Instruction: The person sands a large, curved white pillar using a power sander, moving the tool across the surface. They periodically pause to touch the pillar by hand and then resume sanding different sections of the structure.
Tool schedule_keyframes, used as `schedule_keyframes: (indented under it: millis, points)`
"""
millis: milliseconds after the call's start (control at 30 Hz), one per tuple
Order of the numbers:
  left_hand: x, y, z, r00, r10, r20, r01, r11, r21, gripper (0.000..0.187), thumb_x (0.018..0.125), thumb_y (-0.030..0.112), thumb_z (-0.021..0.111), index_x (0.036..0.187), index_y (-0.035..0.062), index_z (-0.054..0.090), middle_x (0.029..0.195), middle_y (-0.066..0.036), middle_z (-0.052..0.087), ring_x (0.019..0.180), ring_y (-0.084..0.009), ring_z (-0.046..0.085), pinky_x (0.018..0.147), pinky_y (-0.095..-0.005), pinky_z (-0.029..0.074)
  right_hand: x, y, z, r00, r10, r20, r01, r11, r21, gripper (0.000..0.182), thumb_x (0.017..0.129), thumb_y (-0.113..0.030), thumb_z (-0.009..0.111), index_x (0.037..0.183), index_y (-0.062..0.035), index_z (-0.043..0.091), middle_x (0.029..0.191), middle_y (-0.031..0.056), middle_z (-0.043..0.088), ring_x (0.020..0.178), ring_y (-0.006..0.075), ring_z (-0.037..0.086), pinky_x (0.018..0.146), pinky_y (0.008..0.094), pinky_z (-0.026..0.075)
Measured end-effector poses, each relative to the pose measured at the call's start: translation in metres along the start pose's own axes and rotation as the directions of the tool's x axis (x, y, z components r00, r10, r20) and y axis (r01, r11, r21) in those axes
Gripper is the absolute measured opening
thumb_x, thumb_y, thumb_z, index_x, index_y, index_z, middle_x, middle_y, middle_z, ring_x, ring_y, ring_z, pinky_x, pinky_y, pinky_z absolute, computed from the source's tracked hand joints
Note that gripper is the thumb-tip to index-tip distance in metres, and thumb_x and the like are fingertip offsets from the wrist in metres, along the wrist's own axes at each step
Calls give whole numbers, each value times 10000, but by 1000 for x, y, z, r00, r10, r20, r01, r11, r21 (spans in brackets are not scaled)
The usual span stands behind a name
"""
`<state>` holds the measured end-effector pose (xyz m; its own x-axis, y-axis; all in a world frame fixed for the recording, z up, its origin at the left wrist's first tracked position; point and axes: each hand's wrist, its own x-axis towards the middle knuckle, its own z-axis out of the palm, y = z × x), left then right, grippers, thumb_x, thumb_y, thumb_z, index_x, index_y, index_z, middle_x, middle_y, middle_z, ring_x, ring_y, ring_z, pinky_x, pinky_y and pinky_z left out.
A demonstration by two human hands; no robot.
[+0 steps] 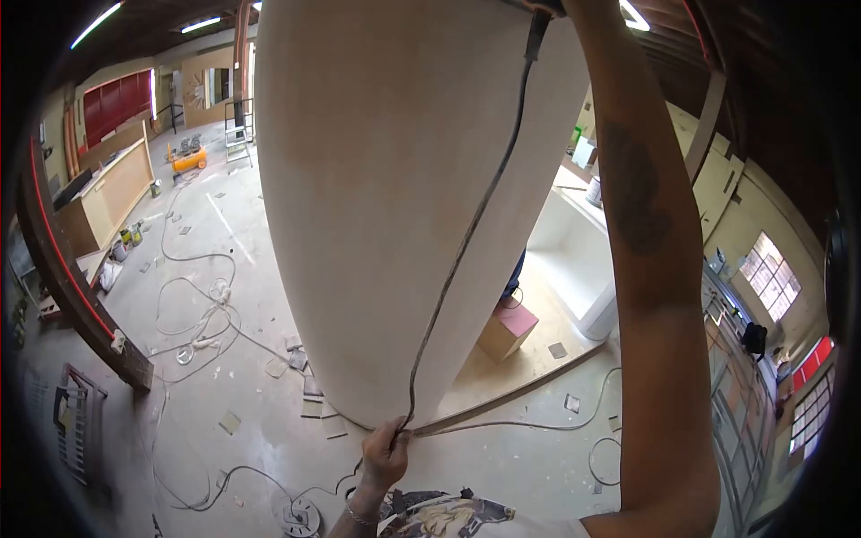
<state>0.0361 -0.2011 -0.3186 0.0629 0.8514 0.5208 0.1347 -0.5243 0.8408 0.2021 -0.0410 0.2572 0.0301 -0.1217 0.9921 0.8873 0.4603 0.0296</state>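
A tall, smooth, pale curved panel (377,197) stands upright right in front of me. My left hand (386,455) is low, closed around a dark power cord (456,260). That cord runs up across the panel to a dark corded power tool (536,7) at the top edge of the view, of which only the cord end shows. My right arm (655,233) is raised along the panel's right side. It reaches the tool, and my right hand is at it, with the fingers cut off by the frame.
Cords (215,309) lie looped over the dusty floor at left, with scattered sanding pads (230,421). An orange air compressor (186,157) stands far back. Beside the panel are a wooden base (538,377), a pink-topped block (516,318) and a white cabinet (583,260). A dark post (85,278) rises at left.
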Motion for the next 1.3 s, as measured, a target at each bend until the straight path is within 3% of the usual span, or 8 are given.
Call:
schedule_keyframes:
  millis: [67, 267, 400, 767, 1000, 1100, 1200, 1300]
  points:
    - [13, -2, -8, 999, 38, 12, -39, 999, 20, 246, 974, 25, 598, 1186, 4, 721, 684, -37, 593, 594, -107, 567, 564, -278, 463, 7, -12, -10, 985, 108, 138, -127, 982, 140, 331, 845, -288, 791, 1072, -50, 751, 959, 161, 735, 905, 274, 729, 802, 366, 565]
    - [19, -28, -38, 983, -150, 111, 159, 984, -82, 218, 956, 40, 654, 1156, -13, 721, 728, -112, 649, 617, -169, 625, 584, -300, 486, -65, 20, -10, 973, -196, -122, 191, 980, -57, 285, 856, -201, 796, 1068, -20, 740, 872, 129, 746, 791, 211, 709, 748, 317, 550]
    - [4, -64, -54, 935, -262, 237, 285, 956, -68, 220, 977, 75, 657, 1175, 10, 727, 688, -92, 625, 580, -131, 598, 542, -288, 459, -128, 16, -27, 997, -65, -43, 63, 997, -43, 250, 820, -265, 842, 1006, -114, 771, 967, 54, 690, 837, 154, 682, 743, 304, 529]
    - [41, -73, -57, 920, -10, 392, 60, 991, -115, 213, 933, 70, 707, 1136, 13, 733, 688, -118, 593, 595, -204, 598, 572, -336, 461, -47, -5, -11, 991, 131, 6, -131, 985, 110, 274, 864, -177, 805, 1059, 1, 735, 852, 38, 691, 783, 93, 619, 718, 273, 506]
    - [38, -69, -72, 884, -116, 452, 201, 969, -145, 202, 928, 68, 714, 1119, 7, 737, 721, -129, 627, 607, -238, 606, 583, -351, 472, -95, 1, -19, 995, -70, -68, 62, 992, -107, 253, 886, -150, 794, 1067, 13, 726, 858, 40, 676, 774, 97, 600, 701, 270, 489]
    - [38, -76, -75, 894, -70, 442, 161, 972, -171, 198, 937, 67, 699, 1123, 11, 741, 741, -132, 653, 614, -215, 617, 593, -335, 482, -65, -8, -15, 986, 164, 14, -164, 983, 76, 259, 888, -146, 793, 1084, 8, 723, 858, 42, 683, 751, 97, 603, 682, 273, 490]
    - [41, -80, -75, 884, -83, 461, 159, 979, -128, 199, 946, 70, 686, 1127, 11, 741, 752, -137, 670, 625, -205, 630, 607, -326, 495, -61, -12, -16, 983, 177, 57, -182, 978, 99, 288, 890, -168, 792, 1102, 12, 715, 838, 45, 692, 723, 101, 610, 659, 271, 494]
    - [49, -71, -78, 861, -125, 493, 203, 973, -107, 192, 949, 70, 680, 1120, 10, 745, 743, -138, 667, 631, -209, 637, 613, -323, 498, -98, 3, -28, 990, 137, 38, -124, 963, -238, 301, 836, -226, 852, 1075, -74, 753, 916, 22, 737, 791, 92, 688, 732, 261, 537]
